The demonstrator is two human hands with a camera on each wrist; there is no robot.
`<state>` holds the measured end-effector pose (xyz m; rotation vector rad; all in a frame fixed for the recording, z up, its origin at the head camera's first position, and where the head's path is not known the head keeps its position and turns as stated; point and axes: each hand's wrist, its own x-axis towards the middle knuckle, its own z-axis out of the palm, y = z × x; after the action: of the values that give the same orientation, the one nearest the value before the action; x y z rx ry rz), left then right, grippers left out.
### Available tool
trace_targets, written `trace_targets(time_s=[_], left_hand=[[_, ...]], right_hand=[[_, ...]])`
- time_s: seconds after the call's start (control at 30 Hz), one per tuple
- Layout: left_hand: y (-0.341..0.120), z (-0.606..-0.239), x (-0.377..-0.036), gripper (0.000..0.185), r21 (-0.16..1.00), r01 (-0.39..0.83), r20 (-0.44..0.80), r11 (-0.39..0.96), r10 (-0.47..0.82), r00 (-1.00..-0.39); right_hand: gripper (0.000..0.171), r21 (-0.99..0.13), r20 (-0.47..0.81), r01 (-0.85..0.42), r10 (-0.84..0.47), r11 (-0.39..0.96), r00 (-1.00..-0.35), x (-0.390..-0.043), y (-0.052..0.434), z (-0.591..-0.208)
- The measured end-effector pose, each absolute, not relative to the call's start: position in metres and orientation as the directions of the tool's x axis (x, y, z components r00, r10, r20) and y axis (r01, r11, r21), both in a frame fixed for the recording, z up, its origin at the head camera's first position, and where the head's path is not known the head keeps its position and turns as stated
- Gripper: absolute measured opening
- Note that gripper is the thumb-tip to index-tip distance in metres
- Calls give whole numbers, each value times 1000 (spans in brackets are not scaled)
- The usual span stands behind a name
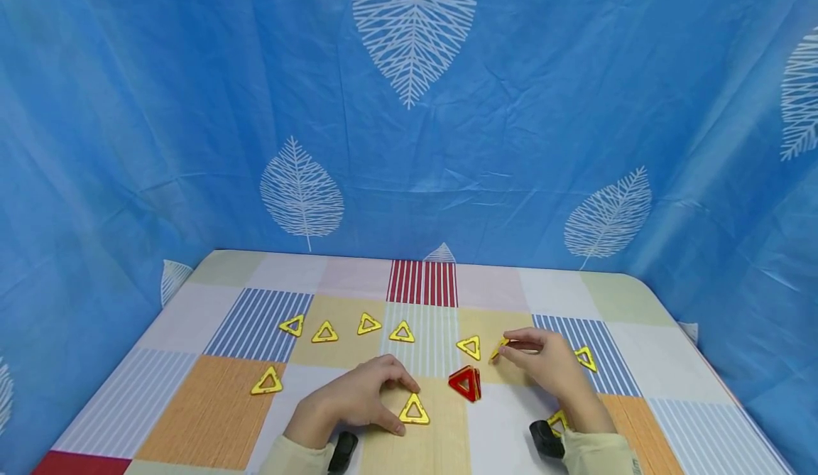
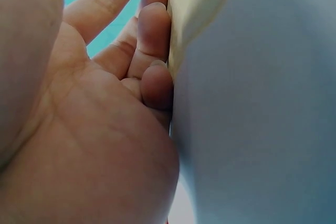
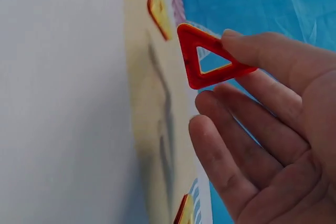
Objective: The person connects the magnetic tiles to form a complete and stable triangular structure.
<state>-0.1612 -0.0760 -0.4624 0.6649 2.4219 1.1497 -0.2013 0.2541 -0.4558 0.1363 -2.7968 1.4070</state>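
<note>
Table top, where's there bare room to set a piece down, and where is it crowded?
Free: the far strip of the table behind the row of yellow triangles, and the near-left orange patch below the lone yellow triangle. Crowded: the middle front, where the left hand, the red triangles and the right hand sit close together.

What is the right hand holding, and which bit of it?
The right hand pinches a triangle tile by one corner; it looks red-orange up close.
</note>
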Motion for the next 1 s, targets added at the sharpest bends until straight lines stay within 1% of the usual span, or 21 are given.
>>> trace_targets(time_s=[0.1,0.3,0.43,0.53,0.67,0.8,1.0], left_hand=[[-77,-463,-161,40,796,254,-130,550,565,-815],[-78,-463,-160,39,797,266,-122,542,576,-808],[-79,-462,-160,38,800,274,-117,535,586,-802],[-79,-462,-160,37,796,285,-110,534,591,-799],[-79,-463,-160,37,780,306,-105,545,596,-796],[-78,-462,-160,38,756,325,-103,568,594,-798],[-76,-462,-160,40,730,328,-108,600,575,-811]], right_hand=[[25,-821,72,-110,-89,560,-993,-198,251,-453],[24,-816,106,-155,-120,556,-987,-191,243,-447],[25,-820,134,-201,-163,536,-978,-185,235,-441],[27,-839,133,-224,-213,496,-968,-182,229,-437],[32,-869,91,-218,-289,445,-953,-176,221,-430],[32,-874,67,-231,-364,427,-929,-172,212,-425],[28,-895,46,-262,-512,360,-858,-169,199,-429]])
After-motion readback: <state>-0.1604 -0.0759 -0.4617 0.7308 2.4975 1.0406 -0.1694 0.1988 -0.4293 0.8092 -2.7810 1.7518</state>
